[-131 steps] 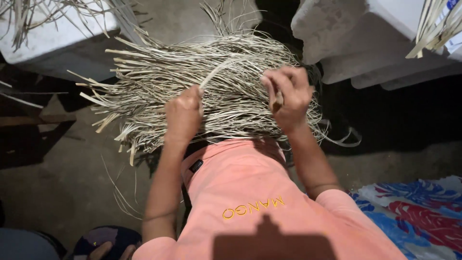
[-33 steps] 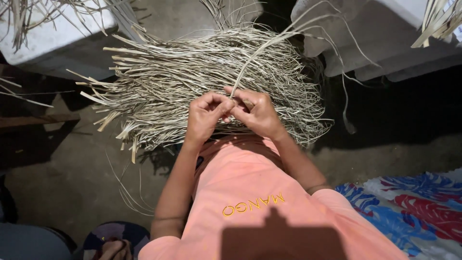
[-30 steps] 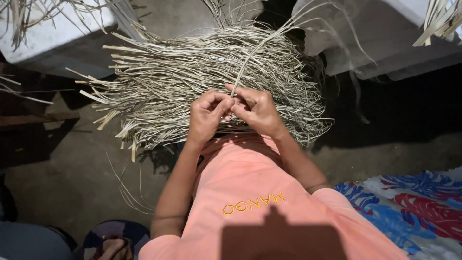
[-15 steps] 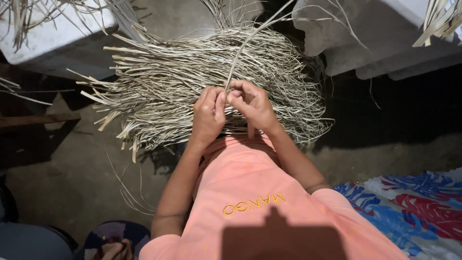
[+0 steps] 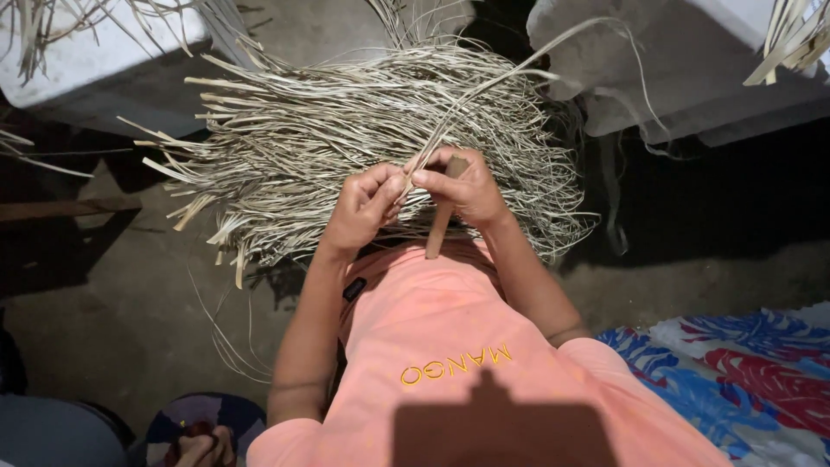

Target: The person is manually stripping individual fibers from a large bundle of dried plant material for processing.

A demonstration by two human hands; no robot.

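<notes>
Place: a home craft workspace at floor level
Floor: bare concrete (image 5: pixel 104 329)
Material: big heap of dried straw strips (image 5: pixel 346 138)
Furnishing: patterned floor mat (image 5: pixel 743 372)

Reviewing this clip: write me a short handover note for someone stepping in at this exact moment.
Left hand: closed, fingers pinching a pale dried leaf strip near its lower end.
Right hand: pinching the same strip and also gripping a brown wooden-handled tool, handle pointing down toward the orange shirt.
The strip rises up and to the right from the hands.
The big pile of strips lies on the ground just ahead.
Done: one strip is picked out. Left: the whole pile.
</notes>
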